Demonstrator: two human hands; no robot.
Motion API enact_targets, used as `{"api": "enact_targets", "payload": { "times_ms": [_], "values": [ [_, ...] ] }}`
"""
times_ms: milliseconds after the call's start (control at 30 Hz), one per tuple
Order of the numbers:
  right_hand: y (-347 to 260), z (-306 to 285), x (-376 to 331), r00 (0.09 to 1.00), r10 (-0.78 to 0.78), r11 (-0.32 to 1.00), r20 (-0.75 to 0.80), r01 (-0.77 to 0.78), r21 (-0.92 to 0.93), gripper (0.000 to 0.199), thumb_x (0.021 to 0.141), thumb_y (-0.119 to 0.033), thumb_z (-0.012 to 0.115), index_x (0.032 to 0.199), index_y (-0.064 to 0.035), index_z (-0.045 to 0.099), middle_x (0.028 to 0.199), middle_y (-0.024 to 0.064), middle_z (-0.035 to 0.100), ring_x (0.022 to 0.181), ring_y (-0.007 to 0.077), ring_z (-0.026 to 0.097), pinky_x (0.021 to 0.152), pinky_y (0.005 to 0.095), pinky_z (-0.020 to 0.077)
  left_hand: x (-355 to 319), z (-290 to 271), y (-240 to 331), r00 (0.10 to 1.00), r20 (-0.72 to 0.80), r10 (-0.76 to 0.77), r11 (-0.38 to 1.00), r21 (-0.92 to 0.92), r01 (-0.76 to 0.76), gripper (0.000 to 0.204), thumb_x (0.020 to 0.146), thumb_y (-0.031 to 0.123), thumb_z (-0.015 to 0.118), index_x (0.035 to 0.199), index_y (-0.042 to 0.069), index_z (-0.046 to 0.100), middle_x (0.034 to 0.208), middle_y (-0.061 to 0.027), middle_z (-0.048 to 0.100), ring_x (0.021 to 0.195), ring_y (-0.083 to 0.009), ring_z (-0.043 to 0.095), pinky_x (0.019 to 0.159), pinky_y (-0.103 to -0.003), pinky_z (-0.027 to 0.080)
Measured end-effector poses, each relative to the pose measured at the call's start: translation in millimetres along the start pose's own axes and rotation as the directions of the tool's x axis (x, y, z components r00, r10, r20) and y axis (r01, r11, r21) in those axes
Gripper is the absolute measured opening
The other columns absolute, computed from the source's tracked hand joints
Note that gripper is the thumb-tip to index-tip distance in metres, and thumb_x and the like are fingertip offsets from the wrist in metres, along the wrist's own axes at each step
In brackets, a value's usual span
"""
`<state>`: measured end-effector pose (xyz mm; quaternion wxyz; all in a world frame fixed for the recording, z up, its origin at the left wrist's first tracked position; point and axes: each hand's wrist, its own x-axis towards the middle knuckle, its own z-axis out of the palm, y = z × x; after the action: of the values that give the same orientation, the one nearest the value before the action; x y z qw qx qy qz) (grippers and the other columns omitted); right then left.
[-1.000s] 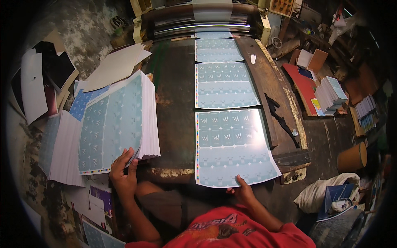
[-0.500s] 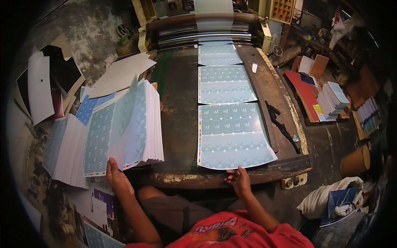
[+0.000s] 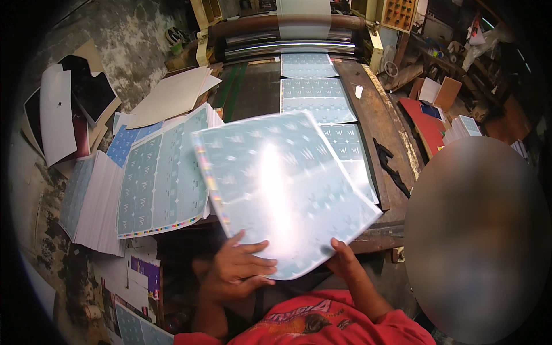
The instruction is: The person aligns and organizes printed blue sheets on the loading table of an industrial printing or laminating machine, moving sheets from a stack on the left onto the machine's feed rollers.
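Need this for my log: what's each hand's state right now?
Left hand: open, fingers spread at the lower left of the printed sheet.
Right hand: holding that sheet's lower right edge, thumb on top.

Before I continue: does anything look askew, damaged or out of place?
The loose sheets at far left lie askew, overlapping at odd angles, and a small white scrap lies alone right of the printed row. The held sheet shows no tear, though glare hides part; lower right is blurred.
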<state>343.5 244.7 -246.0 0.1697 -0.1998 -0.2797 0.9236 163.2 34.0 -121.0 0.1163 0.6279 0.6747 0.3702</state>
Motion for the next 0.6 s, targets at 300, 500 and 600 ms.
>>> {"api": "enact_targets", "payload": {
  "times_ms": [300,500,600],
  "values": [
    [44,-102,-26,0.945,0.23,0.957,-0.232,-0.263,-0.122,0.032,0.094,-0.023,0.059,0.111,0.0035,0.054,0.083,0.0124,0.064,0.066,0.0197,0.062,0.061,0.0298,0.048,-5,-21,-27,0.779,-0.627,-0.015,0.85,0.403,0.34,0.036,0.088,0.021,0.069,0.119,0.001,0.065,0.125,-0.0173,0.064,0.125,-0.037,0.055,0.108,-0.05,0.037],
    [64,-105,-66,0.928,0.275,0.933,-0.25,-0.321,-0.165,0.031,0.098,-0.027,0.054,0.107,0.0021,0.057,0.082,0.0124,0.066,0.068,0.0182,0.063,0.062,0.0267,0.0472,-14,-27,-63,0.74,-0.666,-0.098,0.741,0.448,0.501,0.021,0.087,0.001,0.066,0.107,0.0,0.069,0.112,-0.0152,0.07,0.115,-0.0316,0.063,0.1,-0.043,0.046],
    [63,-99,-81,0.901,0.336,0.925,-0.273,-0.371,-0.087,0.032,0.098,-0.03,0.054,0.104,0.0008,0.059,0.08,0.0115,0.067,0.071,0.018,0.064,0.063,0.0264,0.0479,-14,-23,-70,0.722,-0.691,-0.019,0.73,0.484,0.482,0.021,0.083,-0.002,0.068,0.103,0.001,0.071,0.106,-0.0134,0.072,0.105,-0.0301,0.067,0.092,-0.04,0.049]
  ]
}}
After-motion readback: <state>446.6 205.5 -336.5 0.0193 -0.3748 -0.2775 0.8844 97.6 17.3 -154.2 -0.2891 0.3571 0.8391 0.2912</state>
